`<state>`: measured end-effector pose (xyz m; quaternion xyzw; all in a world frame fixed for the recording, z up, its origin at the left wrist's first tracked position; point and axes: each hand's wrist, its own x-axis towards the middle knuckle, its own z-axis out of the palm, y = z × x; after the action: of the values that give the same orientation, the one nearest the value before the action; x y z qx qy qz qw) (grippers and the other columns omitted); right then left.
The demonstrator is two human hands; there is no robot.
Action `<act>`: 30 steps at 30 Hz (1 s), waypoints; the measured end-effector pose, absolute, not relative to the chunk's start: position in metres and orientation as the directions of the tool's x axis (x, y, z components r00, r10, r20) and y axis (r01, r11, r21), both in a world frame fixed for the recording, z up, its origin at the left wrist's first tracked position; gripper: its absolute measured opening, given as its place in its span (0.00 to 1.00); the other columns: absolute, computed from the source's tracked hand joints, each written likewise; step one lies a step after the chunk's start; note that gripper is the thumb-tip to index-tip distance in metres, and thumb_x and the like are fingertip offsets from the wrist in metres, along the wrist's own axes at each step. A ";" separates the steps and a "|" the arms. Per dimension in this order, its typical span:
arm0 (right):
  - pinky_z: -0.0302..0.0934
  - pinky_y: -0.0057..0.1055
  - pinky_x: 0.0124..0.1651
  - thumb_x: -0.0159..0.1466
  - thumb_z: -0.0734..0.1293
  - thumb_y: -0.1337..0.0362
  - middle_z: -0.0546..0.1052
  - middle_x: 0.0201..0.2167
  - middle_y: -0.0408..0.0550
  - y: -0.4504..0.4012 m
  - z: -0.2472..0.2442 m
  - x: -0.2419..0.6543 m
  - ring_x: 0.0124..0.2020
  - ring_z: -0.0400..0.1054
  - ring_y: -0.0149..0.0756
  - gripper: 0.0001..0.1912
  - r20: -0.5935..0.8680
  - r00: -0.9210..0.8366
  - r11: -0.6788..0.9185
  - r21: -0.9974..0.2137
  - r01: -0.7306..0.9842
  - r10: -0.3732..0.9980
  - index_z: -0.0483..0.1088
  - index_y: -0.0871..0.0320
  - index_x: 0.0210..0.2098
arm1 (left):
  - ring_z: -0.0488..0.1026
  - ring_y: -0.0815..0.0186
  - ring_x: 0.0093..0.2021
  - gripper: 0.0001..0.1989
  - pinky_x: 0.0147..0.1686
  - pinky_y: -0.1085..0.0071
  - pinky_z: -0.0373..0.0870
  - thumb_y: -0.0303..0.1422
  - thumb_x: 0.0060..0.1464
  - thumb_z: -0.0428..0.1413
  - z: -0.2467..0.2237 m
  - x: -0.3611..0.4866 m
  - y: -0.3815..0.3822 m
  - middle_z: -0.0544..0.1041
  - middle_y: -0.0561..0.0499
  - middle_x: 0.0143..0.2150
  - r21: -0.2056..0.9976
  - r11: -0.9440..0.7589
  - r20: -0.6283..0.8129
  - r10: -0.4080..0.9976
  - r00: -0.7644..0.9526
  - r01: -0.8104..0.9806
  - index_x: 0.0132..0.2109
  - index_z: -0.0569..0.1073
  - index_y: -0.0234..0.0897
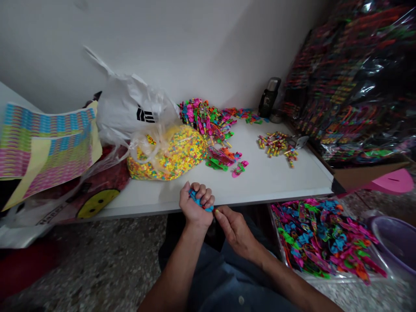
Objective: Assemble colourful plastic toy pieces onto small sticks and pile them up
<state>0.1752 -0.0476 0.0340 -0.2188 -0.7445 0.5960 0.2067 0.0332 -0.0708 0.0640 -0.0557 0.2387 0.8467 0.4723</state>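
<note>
My left hand (194,212) is palm up with its fingers curled around a blue plastic toy piece (196,197), which shows between thumb and fingers. Beside it, my right hand (238,232) pinches at the piece's lower end; what lies between its fingertips is too small to make out. Both hands are just in front of the table (182,190), above my lap. Nearest on the tabletop are a pink and green plastic toy (239,169) and a few more green and pink ones (219,160).
A clear bag of small yellow candy-like bits (182,151) and a white plastic bag (120,108) stand left, by sticker sheets (71,143). Colourful toys (201,115), small filled tubes (276,145) and a flask (269,97) are farther back. A toy-filled bag (321,238) and purple basin (394,238) lie right.
</note>
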 end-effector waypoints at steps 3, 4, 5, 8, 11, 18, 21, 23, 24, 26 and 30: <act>0.52 0.26 0.35 0.74 0.54 0.56 0.65 0.30 0.43 -0.048 0.030 0.173 0.31 0.55 0.27 0.16 0.071 -0.810 0.221 -0.972 0.075 0.583 0.65 0.61 0.39 | 0.47 0.74 0.17 0.16 0.16 0.76 0.41 0.39 0.59 0.50 0.064 0.033 -0.070 0.47 0.58 0.22 0.361 -0.437 -0.332 0.765 -0.551 -0.824 0.29 0.55 0.36; 0.53 0.26 0.36 0.74 0.54 0.57 0.66 0.31 0.43 -0.048 0.029 0.172 0.31 0.56 0.28 0.16 0.079 -0.808 0.231 -0.970 0.072 0.584 0.65 0.61 0.39 | 0.47 0.74 0.17 0.16 0.16 0.76 0.41 0.39 0.59 0.50 0.064 0.033 -0.070 0.47 0.58 0.22 0.367 -0.436 -0.334 0.763 -0.554 -0.822 0.29 0.55 0.36; 0.53 0.26 0.36 0.74 0.54 0.57 0.66 0.32 0.43 -0.048 0.028 0.171 0.31 0.56 0.28 0.16 0.083 -0.808 0.238 -0.969 0.072 0.584 0.66 0.61 0.39 | 0.47 0.74 0.17 0.16 0.16 0.76 0.41 0.39 0.59 0.51 0.065 0.033 -0.069 0.47 0.58 0.22 0.371 -0.435 -0.336 0.761 -0.555 -0.821 0.29 0.55 0.36; 0.53 0.26 0.36 0.74 0.54 0.56 0.66 0.31 0.44 -0.047 0.027 0.169 0.31 0.56 0.28 0.16 0.064 -0.808 0.222 -0.972 0.083 0.586 0.65 0.61 0.39 | 0.48 0.74 0.17 0.16 0.16 0.76 0.42 0.40 0.59 0.51 0.066 0.031 -0.068 0.48 0.58 0.22 0.375 -0.439 -0.337 0.756 -0.561 -0.817 0.30 0.56 0.36; 0.52 0.27 0.34 0.74 0.54 0.55 0.64 0.29 0.43 -0.047 0.027 0.169 0.30 0.55 0.28 0.17 0.041 -0.810 0.192 -0.977 0.090 0.585 0.65 0.61 0.37 | 0.49 0.73 0.17 0.16 0.16 0.74 0.44 0.41 0.60 0.50 0.066 0.029 -0.068 0.49 0.57 0.22 0.385 -0.442 -0.328 0.756 -0.567 -0.810 0.30 0.57 0.36; 0.52 0.26 0.35 0.74 0.54 0.56 0.65 0.30 0.43 -0.049 0.030 0.171 0.30 0.55 0.29 0.16 0.066 -0.807 0.215 -0.974 0.076 0.587 0.64 0.61 0.39 | 0.48 0.74 0.16 0.16 0.16 0.74 0.42 0.41 0.59 0.51 0.066 0.032 -0.069 0.48 0.58 0.21 0.363 -0.441 -0.326 0.765 -0.556 -0.821 0.29 0.56 0.36; 0.52 0.26 0.35 0.74 0.54 0.57 0.65 0.31 0.43 -0.051 0.031 0.172 0.31 0.55 0.28 0.15 0.076 -0.812 0.224 -0.972 0.069 0.578 0.64 0.61 0.39 | 0.47 0.74 0.16 0.16 0.16 0.74 0.39 0.40 0.59 0.51 0.065 0.035 -0.070 0.47 0.58 0.21 0.354 -0.447 -0.335 0.760 -0.557 -0.822 0.29 0.55 0.36; 0.52 0.26 0.35 0.74 0.54 0.57 0.64 0.30 0.43 -0.052 0.030 0.173 0.30 0.55 0.28 0.15 0.070 -0.815 0.223 -0.972 0.074 0.575 0.63 0.61 0.39 | 0.47 0.74 0.16 0.16 0.16 0.74 0.39 0.39 0.59 0.51 0.063 0.036 -0.071 0.46 0.58 0.21 0.350 -0.445 -0.347 0.756 -0.555 -0.824 0.29 0.54 0.37; 0.52 0.26 0.35 0.74 0.54 0.57 0.64 0.30 0.43 -0.052 0.029 0.173 0.30 0.55 0.28 0.15 0.066 -0.816 0.224 -0.971 0.079 0.574 0.63 0.61 0.38 | 0.47 0.74 0.16 0.16 0.16 0.74 0.38 0.39 0.59 0.51 0.062 0.037 -0.072 0.46 0.58 0.21 0.349 -0.444 -0.352 0.754 -0.554 -0.825 0.29 0.54 0.37; 0.51 0.26 0.34 0.74 0.54 0.57 0.63 0.29 0.43 -0.054 0.027 0.174 0.29 0.54 0.28 0.15 0.063 -0.814 0.229 -0.969 0.087 0.577 0.63 0.61 0.37 | 0.47 0.74 0.16 0.16 0.16 0.74 0.38 0.39 0.59 0.51 0.060 0.037 -0.073 0.46 0.58 0.21 0.343 -0.442 -0.358 0.754 -0.550 -0.829 0.29 0.54 0.37; 0.52 0.26 0.34 0.74 0.53 0.58 0.64 0.30 0.43 -0.055 0.025 0.174 0.30 0.54 0.28 0.15 0.078 -0.808 0.248 -0.965 0.087 0.585 0.63 0.61 0.37 | 0.47 0.74 0.16 0.16 0.16 0.74 0.38 0.38 0.58 0.51 0.060 0.039 -0.073 0.46 0.58 0.21 0.338 -0.435 -0.361 0.759 -0.542 -0.835 0.29 0.53 0.37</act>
<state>0.1736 -0.0551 0.0254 -0.2211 -0.7595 0.5718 0.2175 0.0388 -0.0729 0.0598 -0.0775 0.2436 0.8435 0.4724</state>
